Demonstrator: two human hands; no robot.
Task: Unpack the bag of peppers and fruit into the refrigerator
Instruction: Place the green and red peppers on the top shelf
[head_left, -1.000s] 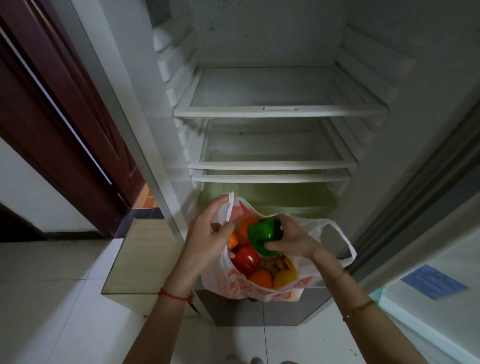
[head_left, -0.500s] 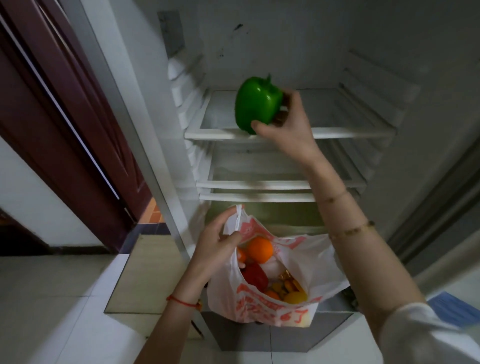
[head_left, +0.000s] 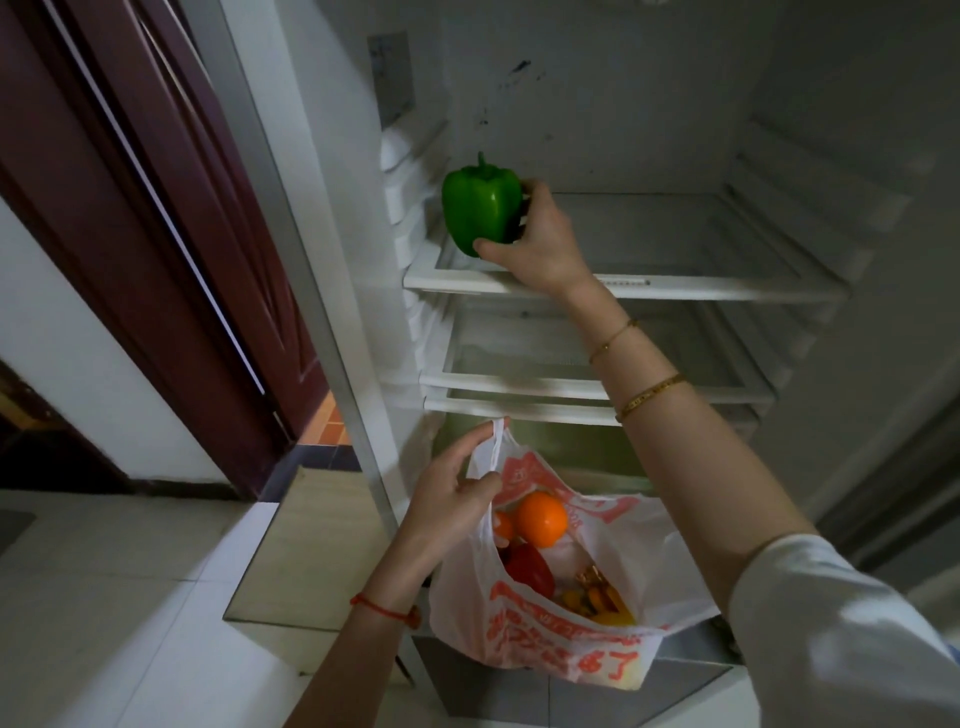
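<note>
Upper centre of the frame, my right hand (head_left: 540, 244) grips the glossy green bell pepper (head_left: 482, 208), thumb under its lower end and fingers wrapped behind it, at the left end of the top white-framed glass shelf (head_left: 675, 291) of the open white refrigerator (head_left: 597, 104). The pepper stands stem up; whether its base touches the glass I cannot tell, since the shelf's front rail hides that line. Lower centre, my left hand (head_left: 447, 514) pinches one handle of the thin white plastic bag with red-orange print (head_left: 561, 639), keeping its mouth open. Inside I see a round orange fruit (head_left: 540, 519), a red bell pepper (head_left: 530, 569) beneath it, and some smaller yellow and orange pieces I cannot identify. The lower glass shelves (head_left: 519, 379) in mid-frame appear bare. I judge this to be the placing step for the first item, with most of the bag yet to unpack. The next move calls for settling the pepper so it will not roll, loosening the fingers, then bringing that hand down to the bag mouth for the orange fruit on top, while the left keeps the handle taut.
</note>
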